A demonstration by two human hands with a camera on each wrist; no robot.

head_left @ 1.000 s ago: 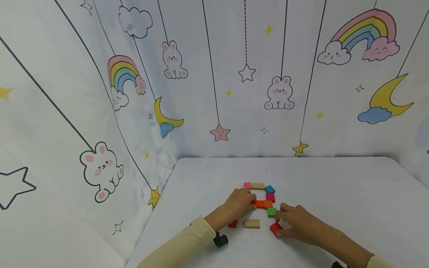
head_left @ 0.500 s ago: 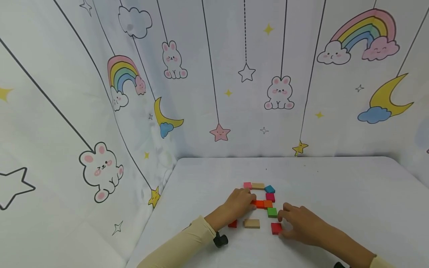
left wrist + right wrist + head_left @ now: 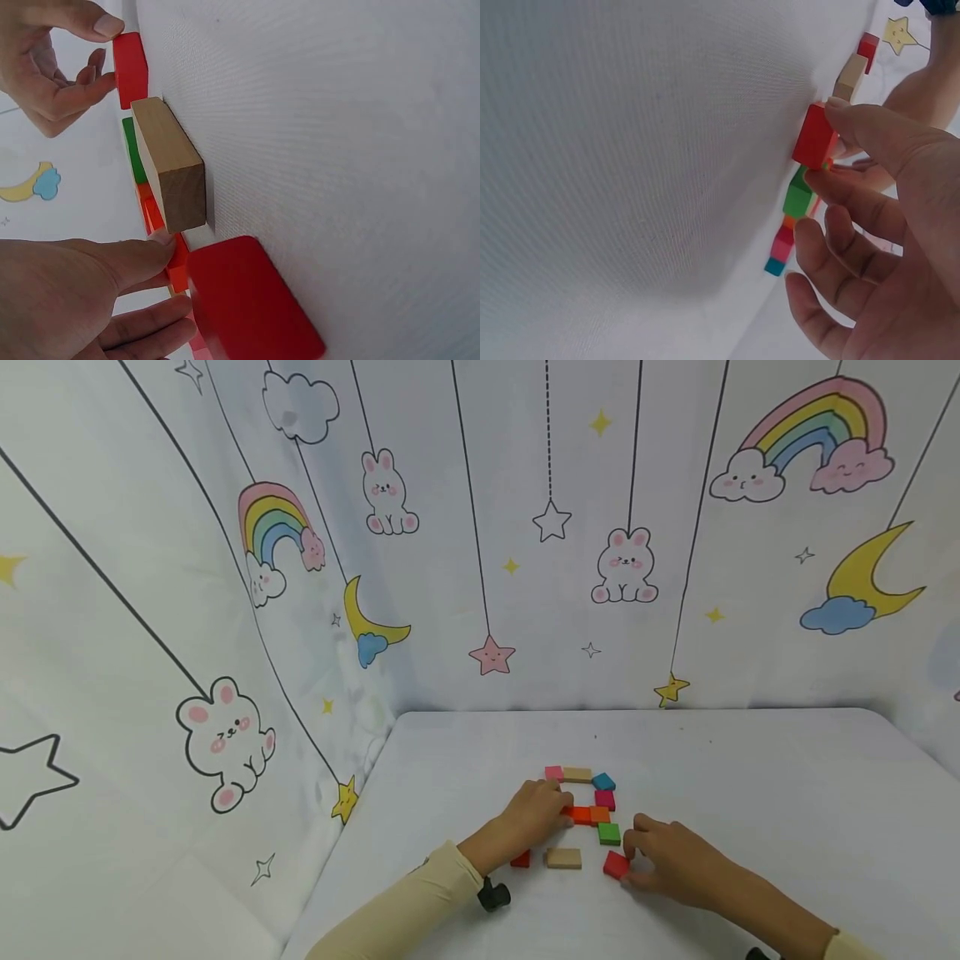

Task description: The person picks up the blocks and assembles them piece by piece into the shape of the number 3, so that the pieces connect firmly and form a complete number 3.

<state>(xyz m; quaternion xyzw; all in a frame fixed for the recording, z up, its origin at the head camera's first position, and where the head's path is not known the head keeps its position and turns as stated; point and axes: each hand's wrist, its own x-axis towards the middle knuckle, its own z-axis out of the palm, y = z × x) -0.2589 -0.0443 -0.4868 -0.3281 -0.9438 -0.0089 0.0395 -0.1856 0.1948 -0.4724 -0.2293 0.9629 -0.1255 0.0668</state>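
Observation:
My right hand (image 3: pixel 671 860) pinches a small red block (image 3: pixel 617 865) between thumb and index finger at the lower right of the block figure. In the right wrist view that red block (image 3: pixel 814 136) stands turned at an angle, with the other fingers curled below. My left hand (image 3: pixel 532 817) holds the left end of an orange-red block (image 3: pixel 580 816) in the middle row, thumb on one side and a finger on the other. An orange block (image 3: pixel 600 816) adjoins it. A green block (image 3: pixel 609 834) sits just above the pinched red one.
A natural wood block (image 3: pixel 564 858) and another red block (image 3: pixel 521 859) lie along the bottom. Above are a pink block (image 3: pixel 553 773), a long wooden block (image 3: pixel 577 775), a blue block (image 3: pixel 603 782) and a magenta block (image 3: pixel 604 799). A printed curtain (image 3: pixel 442 568) hangs behind the white table (image 3: pixel 787 793).
The red block at the right was tilted, then squared with the right fingers slightly off it; now it is tilted again with the fingers on it. The left hand has stayed in place.

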